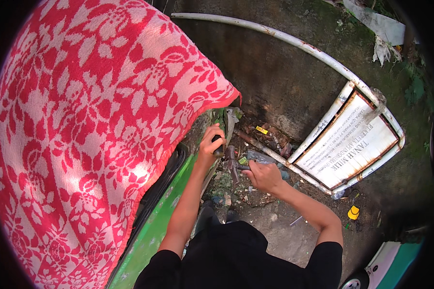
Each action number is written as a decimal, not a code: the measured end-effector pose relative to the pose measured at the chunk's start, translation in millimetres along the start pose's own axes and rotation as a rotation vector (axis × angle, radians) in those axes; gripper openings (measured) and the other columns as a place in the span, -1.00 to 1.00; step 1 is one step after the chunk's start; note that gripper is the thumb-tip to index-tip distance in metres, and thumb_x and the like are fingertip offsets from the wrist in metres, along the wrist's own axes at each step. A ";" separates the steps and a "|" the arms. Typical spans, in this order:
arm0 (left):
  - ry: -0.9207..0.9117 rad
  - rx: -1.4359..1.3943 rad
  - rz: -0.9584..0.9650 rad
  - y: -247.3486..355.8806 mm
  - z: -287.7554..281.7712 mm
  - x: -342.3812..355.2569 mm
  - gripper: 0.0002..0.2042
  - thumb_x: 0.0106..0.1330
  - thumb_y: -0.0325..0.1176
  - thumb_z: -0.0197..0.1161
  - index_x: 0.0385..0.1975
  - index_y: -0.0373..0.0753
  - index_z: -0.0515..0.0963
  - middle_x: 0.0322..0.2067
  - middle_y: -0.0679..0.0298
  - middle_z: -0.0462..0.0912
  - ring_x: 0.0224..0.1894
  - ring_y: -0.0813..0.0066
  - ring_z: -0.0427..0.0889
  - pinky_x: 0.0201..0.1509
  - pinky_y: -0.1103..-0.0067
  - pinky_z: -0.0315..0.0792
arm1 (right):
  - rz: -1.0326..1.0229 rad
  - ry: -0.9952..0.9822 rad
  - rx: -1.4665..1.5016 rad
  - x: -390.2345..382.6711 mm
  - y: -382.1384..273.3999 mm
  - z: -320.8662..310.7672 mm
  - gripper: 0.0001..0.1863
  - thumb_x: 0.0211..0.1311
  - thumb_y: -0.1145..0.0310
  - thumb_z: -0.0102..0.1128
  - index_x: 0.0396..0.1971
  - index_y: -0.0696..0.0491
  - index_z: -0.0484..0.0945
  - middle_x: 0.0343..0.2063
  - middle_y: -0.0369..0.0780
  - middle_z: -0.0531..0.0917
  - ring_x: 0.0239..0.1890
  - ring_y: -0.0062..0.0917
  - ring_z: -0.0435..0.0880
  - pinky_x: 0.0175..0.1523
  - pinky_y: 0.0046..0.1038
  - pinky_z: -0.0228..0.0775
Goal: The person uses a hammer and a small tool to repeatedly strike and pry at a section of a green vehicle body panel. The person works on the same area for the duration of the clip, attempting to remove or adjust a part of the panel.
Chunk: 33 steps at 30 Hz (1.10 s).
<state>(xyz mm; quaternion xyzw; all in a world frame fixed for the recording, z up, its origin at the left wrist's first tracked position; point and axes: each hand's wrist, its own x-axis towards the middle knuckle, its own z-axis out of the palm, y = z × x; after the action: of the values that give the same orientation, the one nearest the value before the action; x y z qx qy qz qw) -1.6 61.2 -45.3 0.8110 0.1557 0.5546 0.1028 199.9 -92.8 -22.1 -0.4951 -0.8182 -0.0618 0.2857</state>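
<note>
My right hand (265,177) is wrapped round the handle of a hammer (233,164), whose rusty metal head lies just to the right of my left hand. My left hand (212,143) is closed round a short dark tool (218,143); only its rounded end shows, so I cannot tell its kind. Both hands are beside a green painted panel (171,204), scuffed in places, with black trim along its left side. A red and pink floral cloth (91,130) drapes over what lies left of the panel and hides much of it.
A rusty white-framed sign (345,139) leans at the right, with its curved white pipe (270,31) reaching far left. Rubble and litter cover the ground ahead. A yellow object (353,212) lies at right. Part of a vehicle (383,265) shows at lower right.
</note>
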 end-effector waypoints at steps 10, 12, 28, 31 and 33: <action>0.041 -0.044 -0.061 7.0 4.8 9.5 -0.80 -0.10 -0.63 0.38 -0.45 -0.32 0.56 -0.30 0.18 0.52 -0.14 0.17 0.59 0.29 0.03 0.49 | -0.015 -0.060 0.050 0.3 -3.6 2.7 -0.56 0.41 -0.04 0.18 -0.43 0.07 0.47 -0.70 -0.29 0.46 -0.69 -0.32 0.54 -0.61 -0.30 0.34; 0.061 -0.028 -0.075 0.6 0.9 -4.3 -0.81 -0.10 -0.64 0.39 -0.46 -0.32 0.56 -0.29 0.18 0.52 -0.14 0.17 0.60 0.30 0.03 0.49 | 0.156 -0.062 -0.011 9.2 1.3 8.3 -0.57 0.42 -0.03 0.17 -0.43 0.07 0.47 -0.70 -0.29 0.47 -0.69 -0.31 0.55 -0.61 -0.30 0.35; 0.061 -0.026 -0.093 -4.3 8.9 8.8 -0.83 -0.06 -0.62 0.41 -0.49 -0.32 0.55 -0.31 0.22 0.51 -0.13 0.22 0.59 0.36 0.04 0.45 | 0.091 0.054 0.122 -2.7 -7.4 -23.1 -0.61 0.41 0.06 0.23 -0.44 0.07 0.42 -0.69 -0.25 0.52 -0.66 -0.29 0.61 -0.59 -0.29 0.40; 0.070 -0.015 -0.125 5.8 10.5 9.0 -0.83 -0.08 -0.63 0.41 -0.50 -0.31 0.56 -0.32 0.23 0.51 -0.12 0.22 0.59 0.37 0.01 0.43 | 0.058 0.046 0.194 -7.7 -22.0 -29.2 -0.61 0.40 0.08 0.25 -0.46 0.07 0.42 -0.69 -0.24 0.51 -0.67 -0.32 0.60 -0.60 -0.32 0.37; 0.105 0.007 -0.118 11.2 9.1 9.5 -0.83 -0.09 -0.62 0.41 -0.50 -0.31 0.56 -0.31 0.23 0.51 -0.13 0.22 0.59 0.36 -0.01 0.43 | 0.083 0.040 0.238 -13.6 -27.8 -27.5 -0.60 0.39 0.08 0.26 -0.47 0.07 0.42 -0.69 -0.25 0.51 -0.67 -0.33 0.60 -0.60 -0.32 0.36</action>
<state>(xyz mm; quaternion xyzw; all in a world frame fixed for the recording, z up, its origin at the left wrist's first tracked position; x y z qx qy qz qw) 11.7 54.3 -36.6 0.7704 0.2106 0.5888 0.1242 192.3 -127.8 -1.5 -0.4899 -0.7927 0.0378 0.3609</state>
